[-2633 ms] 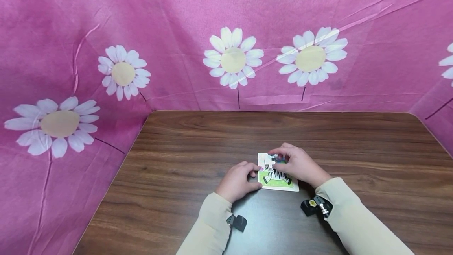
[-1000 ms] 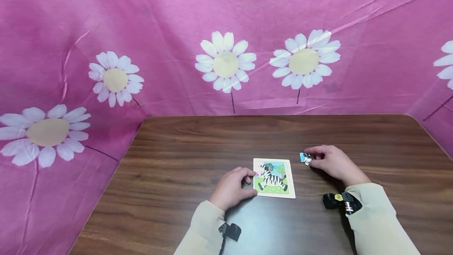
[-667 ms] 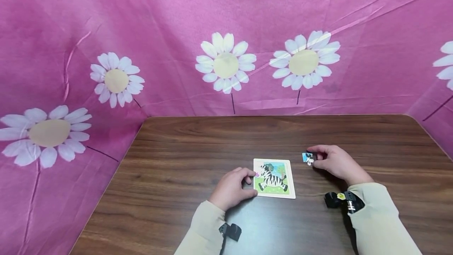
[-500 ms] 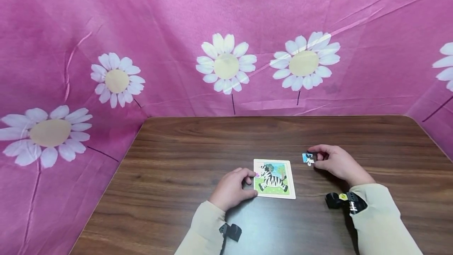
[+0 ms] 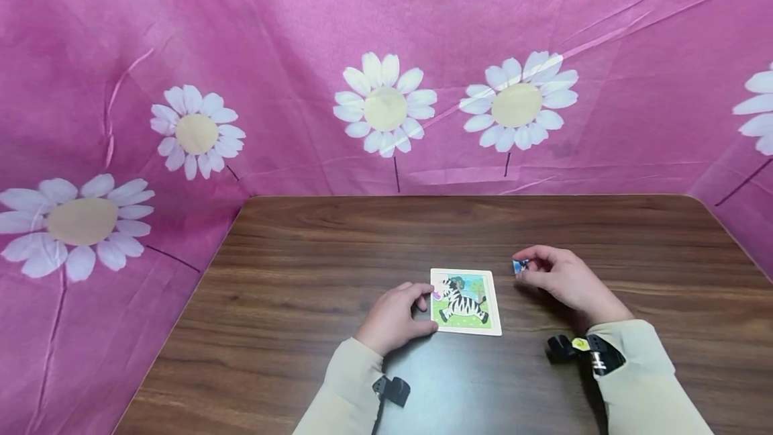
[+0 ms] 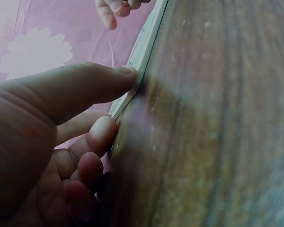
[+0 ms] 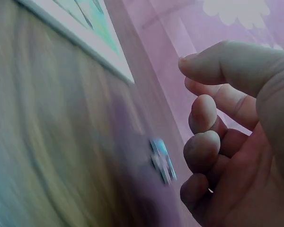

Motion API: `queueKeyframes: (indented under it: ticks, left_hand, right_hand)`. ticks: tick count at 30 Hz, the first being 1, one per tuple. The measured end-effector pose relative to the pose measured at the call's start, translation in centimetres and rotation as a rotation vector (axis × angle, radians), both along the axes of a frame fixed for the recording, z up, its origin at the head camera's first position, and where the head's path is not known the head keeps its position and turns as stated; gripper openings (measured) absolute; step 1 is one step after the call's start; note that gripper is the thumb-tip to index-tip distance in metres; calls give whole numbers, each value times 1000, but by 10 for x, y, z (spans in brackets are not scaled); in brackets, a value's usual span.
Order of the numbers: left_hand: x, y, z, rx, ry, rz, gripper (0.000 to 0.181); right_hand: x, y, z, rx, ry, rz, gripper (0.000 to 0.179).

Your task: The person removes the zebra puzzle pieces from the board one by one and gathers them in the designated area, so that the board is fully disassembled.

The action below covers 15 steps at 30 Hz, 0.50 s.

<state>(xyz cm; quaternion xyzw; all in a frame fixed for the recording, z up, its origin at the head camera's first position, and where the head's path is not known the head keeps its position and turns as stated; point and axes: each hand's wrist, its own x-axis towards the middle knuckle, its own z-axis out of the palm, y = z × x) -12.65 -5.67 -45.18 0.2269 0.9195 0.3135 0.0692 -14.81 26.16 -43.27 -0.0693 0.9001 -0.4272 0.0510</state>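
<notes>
A square zebra puzzle (image 5: 464,302) with a pale frame lies flat on the table. My left hand (image 5: 395,317) holds its left side, thumb at the near corner and index fingertip at the edge; the left wrist view shows the thumb (image 6: 102,84) pressed against the rim. To the right of the board, a small blue puzzle piece (image 5: 519,266) is partly hidden behind my right thumb. My right hand (image 5: 561,280) hovers right at it with loosely bent fingers. In the right wrist view the piece (image 7: 163,161) sits apart from those fingers, nothing between them.
Brown wood-grain tabletop (image 5: 338,247) surrounds both hands. A pink cloth with white flowers (image 5: 385,107) hangs along the back and sides. Black cameras are strapped at the left wrist (image 5: 394,391) and right wrist (image 5: 563,348).
My right hand has gone from over the board to its right, where it held a zebra piece's edge. Now its fingers are lifted and overlap the piece. The left hand stays at the board.
</notes>
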Motion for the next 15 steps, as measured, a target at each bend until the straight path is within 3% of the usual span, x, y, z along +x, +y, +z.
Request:
queueKeyframes:
  ticks: [10, 15]
  left_hand:
    - [-1, -1, 1, -69, 6, -34, 61]
    - [-2, 0, 0, -58, -11, -31, 58]
  right_hand:
    - [3, -53, -8, -55, -36, 147, 26]
    - [4, -65, -10, -35, -31, 150, 23]
